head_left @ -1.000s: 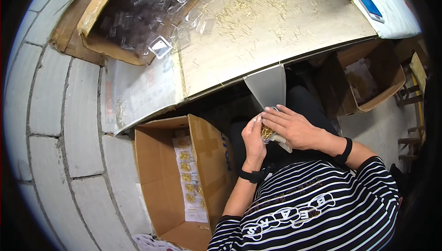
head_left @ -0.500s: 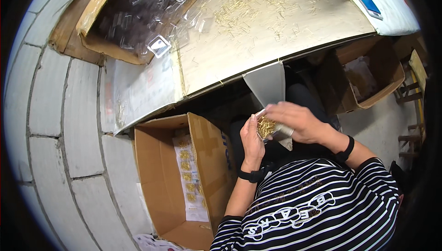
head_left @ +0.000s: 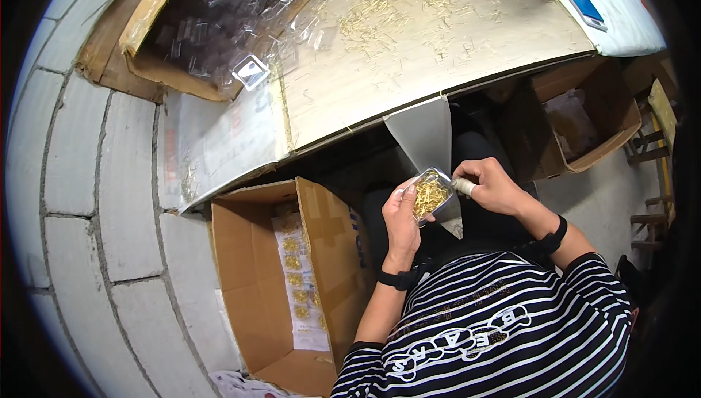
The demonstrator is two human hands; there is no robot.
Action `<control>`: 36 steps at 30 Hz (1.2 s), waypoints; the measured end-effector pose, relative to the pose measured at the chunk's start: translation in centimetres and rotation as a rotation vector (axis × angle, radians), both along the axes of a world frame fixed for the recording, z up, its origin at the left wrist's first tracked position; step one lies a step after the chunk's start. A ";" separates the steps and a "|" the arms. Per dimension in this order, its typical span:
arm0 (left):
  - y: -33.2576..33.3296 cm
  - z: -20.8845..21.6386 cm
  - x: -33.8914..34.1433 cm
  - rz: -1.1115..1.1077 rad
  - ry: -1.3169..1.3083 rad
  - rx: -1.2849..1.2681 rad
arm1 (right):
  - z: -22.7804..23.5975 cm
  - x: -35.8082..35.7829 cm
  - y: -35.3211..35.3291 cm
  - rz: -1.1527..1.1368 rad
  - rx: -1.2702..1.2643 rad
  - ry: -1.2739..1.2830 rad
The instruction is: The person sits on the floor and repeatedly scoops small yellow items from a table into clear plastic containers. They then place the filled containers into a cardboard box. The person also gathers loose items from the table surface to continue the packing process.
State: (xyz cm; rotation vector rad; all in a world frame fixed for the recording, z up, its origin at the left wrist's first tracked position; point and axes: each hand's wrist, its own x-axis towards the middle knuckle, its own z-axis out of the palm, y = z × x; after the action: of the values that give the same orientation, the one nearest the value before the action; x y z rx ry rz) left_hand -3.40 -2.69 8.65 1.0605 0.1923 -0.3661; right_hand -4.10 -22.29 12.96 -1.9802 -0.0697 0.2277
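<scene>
My left hand (head_left: 401,221) grips a small clear plastic box (head_left: 447,180) over my lap, with the thumb on its near left side. Thin gold-coloured metal pins (head_left: 431,195) lie heaped in the box. At the box's right edge is my right hand (head_left: 493,189), its fingers curled into a pinch. Pale tape wraps one of its fingers. Whether those fingertips touch the box or hold anything small, I cannot make out.
Loose gold pins (head_left: 372,22) lie scattered over the worktable (head_left: 328,113). A carton (head_left: 135,33) of clear plastic boxes stands at its left. Below is an open carton (head_left: 248,274) holding rows of filled packs. A grey flap (head_left: 423,131) hangs from the table edge; another carton (head_left: 584,157) stands right.
My right hand has moved from over the box to its right edge, and its fingers have curled. The box's filled top now shows more fully. My left hand keeps its hold.
</scene>
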 end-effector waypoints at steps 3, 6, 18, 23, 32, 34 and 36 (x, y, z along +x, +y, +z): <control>0.3 -0.2 -0.1 -0.033 -0.010 0.021 | 0.0 -0.2 0.4 0.019 -0.147 -0.271; 0.2 -0.4 -0.2 -0.049 -0.001 0.005 | 0.7 -0.2 1.1 0.087 -0.192 -0.327; -0.1 0.1 0.3 0.051 -0.011 -0.001 | -0.3 -0.1 0.4 -0.022 0.125 -0.017; -0.2 0.2 0.2 0.019 -0.028 0.044 | -0.2 0.0 0.3 0.020 -0.064 -0.175; 0.0 0.3 0.1 -0.019 -0.024 0.001 | 1.1 -0.3 0.9 0.090 -0.197 -0.380; 0.1 0.1 0.1 -0.039 -0.033 0.027 | 1.2 -0.1 1.2 0.137 -0.258 -0.320; 0.0 0.0 0.1 -0.039 -0.030 0.028 | 1.4 0.0 1.1 0.137 -0.309 -0.297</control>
State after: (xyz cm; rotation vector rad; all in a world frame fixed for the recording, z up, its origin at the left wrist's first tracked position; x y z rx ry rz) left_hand -3.33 -2.71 8.69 1.0974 0.1507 -0.3830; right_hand -4.06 -21.18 14.31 -2.3078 -0.3829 0.0302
